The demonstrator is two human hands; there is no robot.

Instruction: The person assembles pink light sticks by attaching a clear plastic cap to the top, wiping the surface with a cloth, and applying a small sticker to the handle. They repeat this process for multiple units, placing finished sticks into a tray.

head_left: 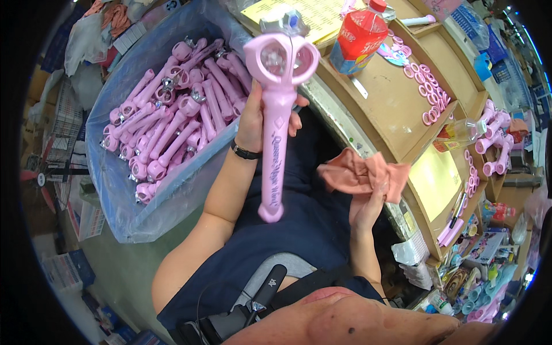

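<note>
Nearest, over the right side of my lap, my right hand (363, 215) grips a crumpled salmon cloth (352, 171); the fingertips are partly lost in its folds, so I can't tell how tightly they close. Slightly farther and to the left, my left hand (250, 129) holds a pink wand (275, 144) over my lap, head pointing far, fingers wrapped around the handle below it. That handle hides my palm, and the silvery top is too blurred to make out. On the left, a blue plastic-lined bin (112, 213) is heaped with pink wands (187, 106), the lower ones buried. On the right stands the table (328, 109), its edge partly covered by my cloth. Its cardboard tray (379, 109) carries pink rings (425, 92). Farther, a red bottle (359, 40) blocks part of that tray; beyond, the wand's head overlaps a yellow sheet (270, 8).
</note>
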